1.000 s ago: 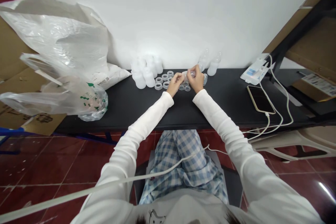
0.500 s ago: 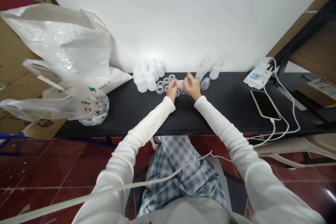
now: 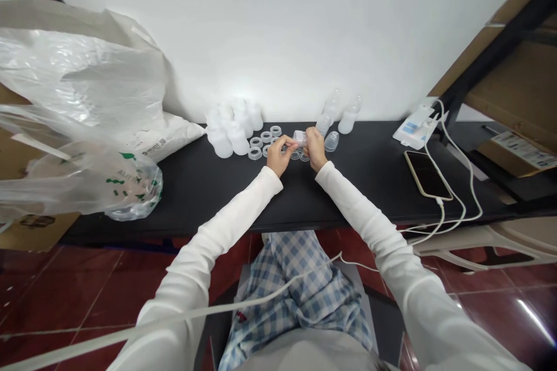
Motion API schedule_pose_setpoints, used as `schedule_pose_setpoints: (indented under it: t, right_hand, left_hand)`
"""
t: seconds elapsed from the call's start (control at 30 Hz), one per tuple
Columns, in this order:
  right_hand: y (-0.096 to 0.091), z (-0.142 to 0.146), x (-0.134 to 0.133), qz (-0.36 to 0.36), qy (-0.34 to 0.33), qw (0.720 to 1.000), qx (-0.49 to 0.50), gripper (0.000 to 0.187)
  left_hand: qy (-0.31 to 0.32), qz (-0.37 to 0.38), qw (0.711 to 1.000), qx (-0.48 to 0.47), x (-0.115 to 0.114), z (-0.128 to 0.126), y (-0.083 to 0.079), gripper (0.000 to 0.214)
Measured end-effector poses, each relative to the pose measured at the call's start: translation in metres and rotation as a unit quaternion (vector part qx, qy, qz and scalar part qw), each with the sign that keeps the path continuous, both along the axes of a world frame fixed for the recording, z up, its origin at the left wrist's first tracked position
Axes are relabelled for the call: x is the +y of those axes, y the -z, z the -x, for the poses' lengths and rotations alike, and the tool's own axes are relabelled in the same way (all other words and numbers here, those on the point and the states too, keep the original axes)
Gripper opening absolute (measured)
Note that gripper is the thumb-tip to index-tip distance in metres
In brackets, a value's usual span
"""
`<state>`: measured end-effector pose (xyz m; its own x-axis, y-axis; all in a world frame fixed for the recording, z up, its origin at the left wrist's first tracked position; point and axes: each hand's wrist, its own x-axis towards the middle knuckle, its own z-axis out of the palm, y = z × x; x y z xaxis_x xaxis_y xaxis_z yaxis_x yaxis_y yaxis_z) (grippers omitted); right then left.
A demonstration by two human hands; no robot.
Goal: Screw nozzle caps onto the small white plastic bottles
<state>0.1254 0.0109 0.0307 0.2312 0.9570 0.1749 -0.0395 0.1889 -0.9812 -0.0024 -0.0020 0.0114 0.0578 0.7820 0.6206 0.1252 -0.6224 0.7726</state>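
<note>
In my right hand [image 3: 315, 148] is a small clear plastic bottle top [image 3: 300, 136], with my fingers wrapped round its right side. My left hand [image 3: 281, 155] pinches thumb and fingertips together right at the top's left lower edge; whatever is between them is too small to make out. Around and below my hands lie several clear screw rings [image 3: 255, 153] on the black table [image 3: 209, 191]. To the left stand several frosted white bottles [image 3: 237, 138] in a cluster. Beyond my right hand are capped bottles [image 3: 349, 115] and a loose clear dome cap [image 3: 331, 141].
A big white plastic sack [image 3: 87, 81] and a clear bag with green print [image 3: 126, 182] fill the left side. On the right lie a phone [image 3: 429, 175] on a white cable [image 3: 472, 174] and a white-and-blue packet [image 3: 415, 127]. A white wall rises behind the table.
My left hand has shifted left and now pinches at the bottle top's edge. My right hand has turned to wrap round the top. The whole view has shifted slightly.
</note>
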Motion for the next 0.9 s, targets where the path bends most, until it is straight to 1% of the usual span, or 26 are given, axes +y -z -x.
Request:
schedule_pose_setpoints:
  t: [0.03,0.1,0.17,0.23,0.33,0.43,0.5,0.53,0.57,0.6,0.63,0.67,0.73,0.8,0.83,0.87,0.9]
  right_hand:
    - [-0.002,0.002,-0.002,-0.037,0.037,0.998,-0.043,0.037]
    - [-0.005,0.003,-0.007,-0.111,0.095,0.981,-0.129,0.037]
    - [-0.008,0.001,-0.012,-0.165,0.123,0.954,-0.218,0.036]
    - [-0.008,-0.002,-0.016,-0.189,0.127,0.926,-0.302,0.038]
    - [-0.004,-0.009,-0.020,-0.213,0.089,0.882,-0.411,0.044]
    - [0.000,-0.017,-0.021,-0.244,0.013,0.839,-0.486,0.050]
    - [0.000,-0.022,-0.021,-0.258,-0.033,0.820,-0.510,0.053]
    - [-0.001,-0.025,-0.022,-0.260,-0.050,0.816,-0.514,0.053]
    - [-0.002,-0.027,-0.022,-0.258,-0.057,0.818,-0.511,0.052]
    - [-0.004,-0.028,-0.023,-0.251,-0.055,0.826,-0.501,0.051]
    - [-0.006,-0.029,-0.023,-0.237,-0.046,0.842,-0.483,0.050]
    - [-0.008,-0.028,-0.022,-0.220,-0.030,0.863,-0.454,0.050]
    - [-0.013,-0.024,-0.019,-0.171,0.008,0.916,-0.362,0.050]
    - [-0.016,-0.016,-0.012,-0.094,0.011,0.966,-0.241,0.050]
    - [-0.017,-0.011,-0.008,-0.046,-0.003,0.982,-0.183,0.050]
    - [-0.018,-0.007,-0.004,-0.004,-0.021,0.990,-0.137,0.051]
    - [-0.018,-0.002,0.001,0.021,-0.034,0.994,-0.105,0.051]
  left_hand:
    - [0.008,0.023,0.999,-0.029,-0.002,-0.001,-0.001,0.028]
    - [0.030,0.069,0.993,-0.087,-0.007,-0.003,-0.005,0.024]
    - [0.049,0.117,0.982,-0.139,-0.012,-0.005,-0.009,0.021]
    - [0.069,0.169,0.967,-0.179,-0.014,-0.005,-0.014,0.021]
    - [0.106,0.252,0.939,-0.210,-0.012,0.003,-0.022,0.022]
    - [0.145,0.336,0.909,-0.200,-0.006,0.016,-0.029,0.023]
    - [0.178,0.385,0.887,-0.182,-0.003,0.023,-0.032,0.023]
    - [0.193,0.405,0.876,-0.175,-0.002,0.025,-0.033,0.023]
    - [0.204,0.418,0.868,-0.172,-0.002,0.025,-0.034,0.024]
    - [0.206,0.421,0.866,-0.176,-0.002,0.023,-0.034,0.025]
    - [0.198,0.411,0.871,-0.185,-0.002,0.020,-0.034,0.026]
    - [0.182,0.386,0.883,-0.196,-0.003,0.016,-0.034,0.026]
    - [0.136,0.298,0.924,-0.197,-0.004,0.007,-0.035,0.021]
    - [0.090,0.198,0.964,-0.152,-0.005,0.000,-0.038,0.016]
    - [0.073,0.156,0.977,-0.122,-0.005,-0.003,-0.040,0.016]
    - [0.059,0.124,0.986,-0.096,-0.005,-0.006,-0.042,0.017]
    - [0.046,0.103,0.990,-0.080,-0.005,-0.008,-0.044,0.019]
